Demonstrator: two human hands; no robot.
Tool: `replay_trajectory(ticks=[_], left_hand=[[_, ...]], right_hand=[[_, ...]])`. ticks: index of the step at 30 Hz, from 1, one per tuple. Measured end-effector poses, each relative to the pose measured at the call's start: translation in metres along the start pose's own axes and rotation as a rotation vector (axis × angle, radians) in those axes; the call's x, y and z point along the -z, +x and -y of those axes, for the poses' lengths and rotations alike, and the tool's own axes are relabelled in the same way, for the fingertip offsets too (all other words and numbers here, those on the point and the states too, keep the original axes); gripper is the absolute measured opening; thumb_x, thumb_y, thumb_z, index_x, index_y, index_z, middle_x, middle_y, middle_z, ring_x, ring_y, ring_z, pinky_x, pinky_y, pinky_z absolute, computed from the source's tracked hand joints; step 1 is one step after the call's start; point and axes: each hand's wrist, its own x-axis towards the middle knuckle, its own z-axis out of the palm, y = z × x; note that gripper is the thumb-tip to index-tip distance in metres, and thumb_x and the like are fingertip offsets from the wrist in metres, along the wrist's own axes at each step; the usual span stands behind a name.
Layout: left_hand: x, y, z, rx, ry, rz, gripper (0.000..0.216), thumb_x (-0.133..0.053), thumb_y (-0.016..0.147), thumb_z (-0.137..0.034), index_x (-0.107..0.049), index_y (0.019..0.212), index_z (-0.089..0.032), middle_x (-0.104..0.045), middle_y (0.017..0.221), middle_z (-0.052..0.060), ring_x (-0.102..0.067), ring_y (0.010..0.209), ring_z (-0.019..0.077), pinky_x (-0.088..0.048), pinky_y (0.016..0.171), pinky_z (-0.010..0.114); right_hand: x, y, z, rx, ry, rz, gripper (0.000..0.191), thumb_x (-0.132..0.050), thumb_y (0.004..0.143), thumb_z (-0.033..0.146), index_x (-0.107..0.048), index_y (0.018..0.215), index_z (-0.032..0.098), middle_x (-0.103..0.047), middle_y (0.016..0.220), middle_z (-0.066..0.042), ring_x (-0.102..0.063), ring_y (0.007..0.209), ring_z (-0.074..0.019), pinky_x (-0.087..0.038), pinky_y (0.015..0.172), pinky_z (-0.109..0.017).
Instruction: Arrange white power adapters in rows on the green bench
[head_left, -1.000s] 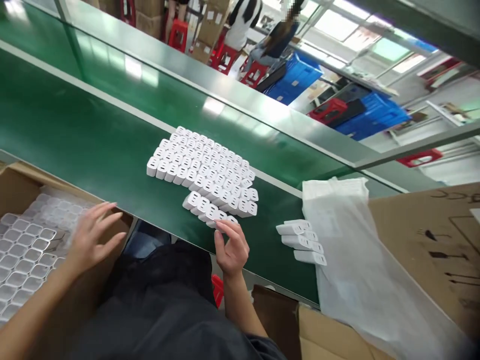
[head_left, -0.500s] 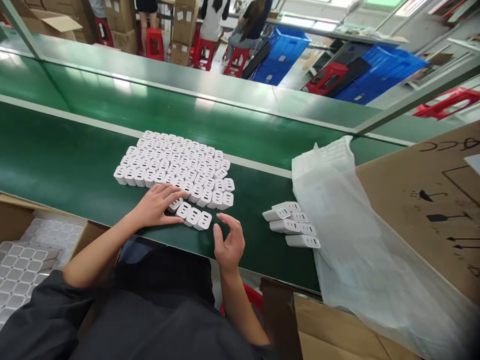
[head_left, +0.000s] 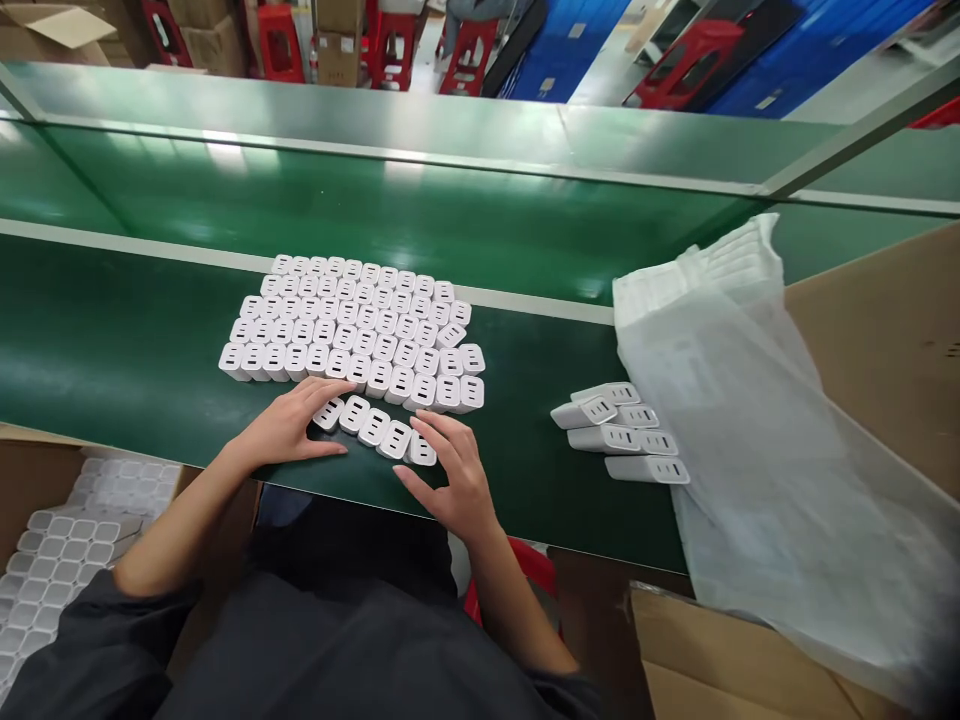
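Several white chargers with slotted ports stand in close rows as a block (head_left: pixel 352 318) on the green work surface (head_left: pixel 112 340). In front of the block is a short, slightly curved row of the same chargers (head_left: pixel 373 428). My left hand (head_left: pixel 289 425) is at this row's left end, thumb and fingers apart, fingertips close to the first charger. At the right end, my right hand (head_left: pixel 454 475) arches over the last charger (head_left: pixel 423 450), fingers and thumb spread on either side of it. Whether its fingertips press on that charger is hard to see.
Several chargers (head_left: pixel 630 437) lie on their sides at the right, beside a translucent plastic bag (head_left: pixel 720 430). A cardboard box (head_left: pixel 877 350) stands behind the bag. At lower left, an open box holds white pieces (head_left: pixel 67 570). Red stools (head_left: pixel 280 45) and blue crates (head_left: pixel 559 50) are beyond the bench.
My right hand has moved left to the short row's right end. My left hand has drawn back slightly left, uncovering more of the row. The view has tilted down.
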Motion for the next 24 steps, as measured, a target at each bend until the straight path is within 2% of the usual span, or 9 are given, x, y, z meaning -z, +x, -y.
replay_trajectory(ticks=[3,6,10,14,24], left_hand=[[0.003,0.007,0.005,-0.013,-0.046,0.039,0.072,-0.070,0.086,-0.047,-0.038,0.147,-0.026,-0.057,0.139,0.011,-0.055,0.124,0.0259,-0.049,0.102,0.041],[0.003,0.014,0.009,-0.043,-0.020,0.047,0.067,-0.068,0.087,-0.049,-0.042,0.144,-0.025,-0.062,0.133,0.009,-0.059,0.118,0.0238,-0.052,0.096,0.037],[-0.001,0.019,0.015,-0.126,0.038,0.015,0.064,-0.066,0.088,-0.052,-0.045,0.141,-0.022,-0.069,0.120,0.009,-0.064,0.103,0.0223,-0.053,0.085,0.033],[-0.008,0.020,0.022,-0.227,0.039,-0.080,0.068,-0.069,0.084,-0.054,-0.045,0.139,-0.022,-0.072,0.110,0.007,-0.064,0.085,0.0185,-0.051,0.073,0.029],[-0.010,0.019,0.023,-0.235,-0.052,-0.104,0.086,-0.074,0.077,-0.056,-0.035,0.147,-0.024,-0.071,0.109,0.007,-0.067,0.095,0.0197,-0.054,0.083,0.031]], right_hand=[[0.002,0.016,-0.003,0.065,-0.048,0.107,0.062,-0.072,0.087,0.038,-0.048,0.142,0.024,-0.058,0.134,-0.015,-0.059,0.121,-0.0296,-0.054,0.098,-0.049],[0.000,0.027,-0.007,0.093,-0.015,0.198,0.060,-0.070,0.088,0.038,-0.047,0.143,0.025,-0.061,0.131,-0.013,-0.062,0.116,-0.0256,-0.057,0.095,-0.042],[-0.005,0.028,-0.010,0.066,0.052,0.223,0.056,-0.069,0.090,0.036,-0.049,0.141,0.026,-0.066,0.124,-0.010,-0.066,0.110,-0.0231,-0.058,0.091,-0.038],[-0.007,0.025,-0.012,0.045,0.064,0.234,0.059,-0.070,0.090,0.035,-0.046,0.142,0.025,-0.069,0.116,-0.008,-0.068,0.101,-0.0216,-0.060,0.085,-0.036],[-0.006,0.025,-0.014,0.049,0.047,0.248,0.062,-0.070,0.089,0.040,-0.045,0.143,0.025,-0.070,0.115,-0.009,-0.068,0.099,-0.0227,-0.060,0.084,-0.037]])
